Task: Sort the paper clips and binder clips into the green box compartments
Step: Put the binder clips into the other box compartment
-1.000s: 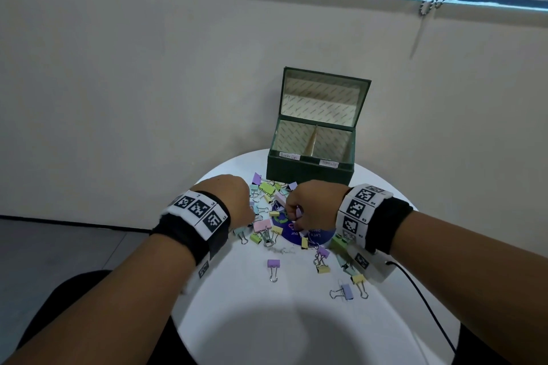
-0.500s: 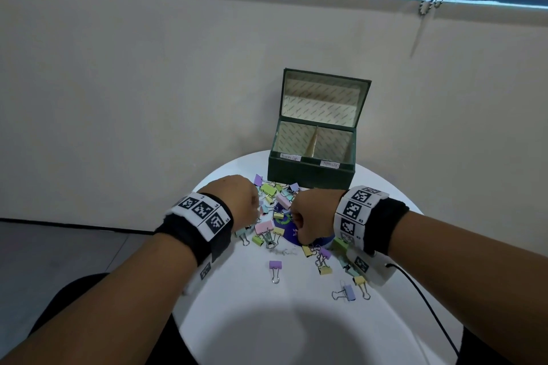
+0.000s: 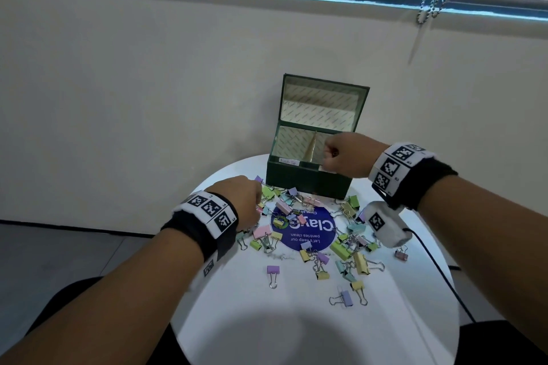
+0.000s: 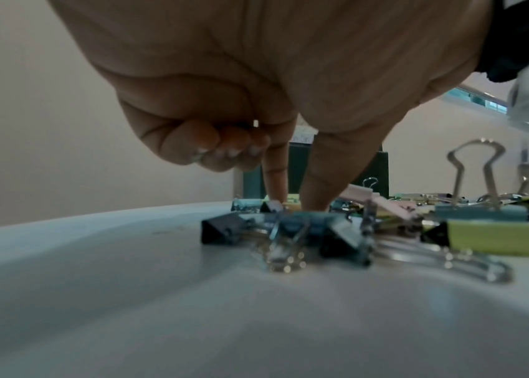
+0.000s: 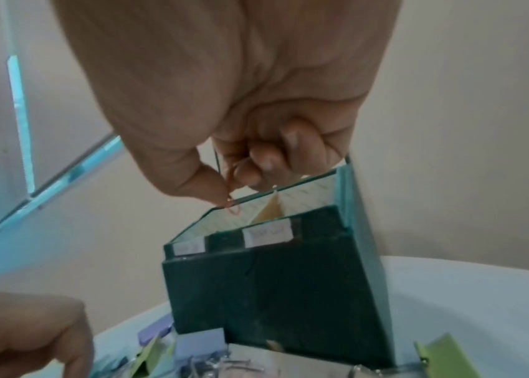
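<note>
The green box (image 3: 296,182) stands open at the back of the round white table (image 3: 296,329), a divider (image 3: 312,148) splitting it in two. My right hand (image 3: 329,154) hovers over the right compartment's front edge. In the right wrist view this hand (image 5: 233,184) pinches a thin pink paper clip (image 5: 232,206) between thumb and fingers, above the box (image 5: 272,294). My left hand (image 3: 255,201) is low at the left edge of the clip pile (image 3: 347,246). There its index finger (image 4: 276,179) and thumb reach down among binder clips (image 4: 489,234), the other fingers curled.
Pastel binder clips lie scattered around a blue round sticker (image 3: 308,234) in front of the box. A lone purple binder clip (image 3: 272,271) sits nearer me. A black cable (image 3: 439,272) runs off the table's right side. A beige wall stands close behind.
My right hand has lifted out of the pile and moved back and right, up over the box, carrying the paper clip. My left hand has stayed at the pile's left edge.
</note>
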The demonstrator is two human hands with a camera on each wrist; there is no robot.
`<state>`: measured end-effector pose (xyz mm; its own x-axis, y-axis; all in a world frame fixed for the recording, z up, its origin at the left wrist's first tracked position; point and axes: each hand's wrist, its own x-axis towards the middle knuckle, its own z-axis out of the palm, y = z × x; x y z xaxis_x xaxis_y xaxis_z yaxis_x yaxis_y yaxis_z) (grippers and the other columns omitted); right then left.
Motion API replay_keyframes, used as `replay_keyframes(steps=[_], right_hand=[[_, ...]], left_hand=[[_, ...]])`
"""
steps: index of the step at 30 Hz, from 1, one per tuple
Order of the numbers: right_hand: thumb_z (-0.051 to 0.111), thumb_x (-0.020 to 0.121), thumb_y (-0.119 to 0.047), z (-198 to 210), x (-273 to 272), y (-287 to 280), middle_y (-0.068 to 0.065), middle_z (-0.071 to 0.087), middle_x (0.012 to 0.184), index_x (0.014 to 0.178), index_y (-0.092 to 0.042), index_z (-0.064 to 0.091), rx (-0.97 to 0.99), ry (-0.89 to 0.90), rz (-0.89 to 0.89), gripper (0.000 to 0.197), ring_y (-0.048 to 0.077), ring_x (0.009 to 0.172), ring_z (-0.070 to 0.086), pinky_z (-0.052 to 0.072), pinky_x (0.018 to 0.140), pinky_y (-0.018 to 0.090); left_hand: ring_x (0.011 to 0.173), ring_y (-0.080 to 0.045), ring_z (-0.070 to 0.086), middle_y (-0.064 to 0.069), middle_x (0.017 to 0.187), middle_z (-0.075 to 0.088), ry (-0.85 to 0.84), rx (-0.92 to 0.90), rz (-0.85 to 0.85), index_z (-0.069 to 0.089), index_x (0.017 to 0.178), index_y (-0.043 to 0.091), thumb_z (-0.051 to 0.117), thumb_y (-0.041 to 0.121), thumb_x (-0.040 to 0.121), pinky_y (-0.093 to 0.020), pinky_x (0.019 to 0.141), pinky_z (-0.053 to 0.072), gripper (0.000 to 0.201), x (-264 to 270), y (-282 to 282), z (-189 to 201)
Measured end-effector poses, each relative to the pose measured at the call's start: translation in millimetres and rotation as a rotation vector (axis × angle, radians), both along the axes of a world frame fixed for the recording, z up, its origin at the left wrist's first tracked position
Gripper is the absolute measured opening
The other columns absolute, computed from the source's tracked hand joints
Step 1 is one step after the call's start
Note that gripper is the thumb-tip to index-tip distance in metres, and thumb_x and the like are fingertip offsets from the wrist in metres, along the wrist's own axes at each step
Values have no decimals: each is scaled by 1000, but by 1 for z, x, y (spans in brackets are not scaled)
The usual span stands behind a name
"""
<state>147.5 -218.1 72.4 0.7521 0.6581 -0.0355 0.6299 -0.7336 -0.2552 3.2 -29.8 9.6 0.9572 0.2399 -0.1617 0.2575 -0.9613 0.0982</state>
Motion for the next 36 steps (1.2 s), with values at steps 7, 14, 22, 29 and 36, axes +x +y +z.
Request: replay_keyframes(steps=[7,14,22,29,36], right_hand=[[61,93,-20,-19,15,-2,-6,61,113,120,-23,61,192,-97,-66,27,14,92,60,50,83,27],[65,88,-20,-40,6,-42,-4,58,114,109,-26,68,416,-304,-9,22,15,105,51,46,91,33],[59,87,-10,-62,3,-97,-1,61,107,110,-21,68,66,-104,-32,27,21,101,58,49,92,36],[68,87,-22,-73,-1,-92,-9,53,107,115,-27,65,-47,1,-71,29,17,102,56,49,93,32],[65,86,-15,-76,-1,-93,-8,56,106,120,-24,62,-7,70,-162,35,16,96,57,47,82,26]], left_hand=[[88,-16,53,13,85,38,-26,-44,-71,66,105,43,68,28,83,-25,72,41,27,0,1,-2],[88,-15,49,9,91,38,-47,-33,-95,65,107,42,69,35,84,-26,77,43,24,5,0,-4],[105,-16,57,5,116,51,-51,-13,-68,72,105,44,65,38,89,-24,83,42,18,8,0,-3],[94,-14,63,9,107,64,-42,-7,-42,76,85,34,64,32,88,-22,74,43,12,8,-3,1],[91,-21,62,-3,102,62,30,128,-74,69,99,21,42,28,96,-34,83,54,28,9,-8,-3]])
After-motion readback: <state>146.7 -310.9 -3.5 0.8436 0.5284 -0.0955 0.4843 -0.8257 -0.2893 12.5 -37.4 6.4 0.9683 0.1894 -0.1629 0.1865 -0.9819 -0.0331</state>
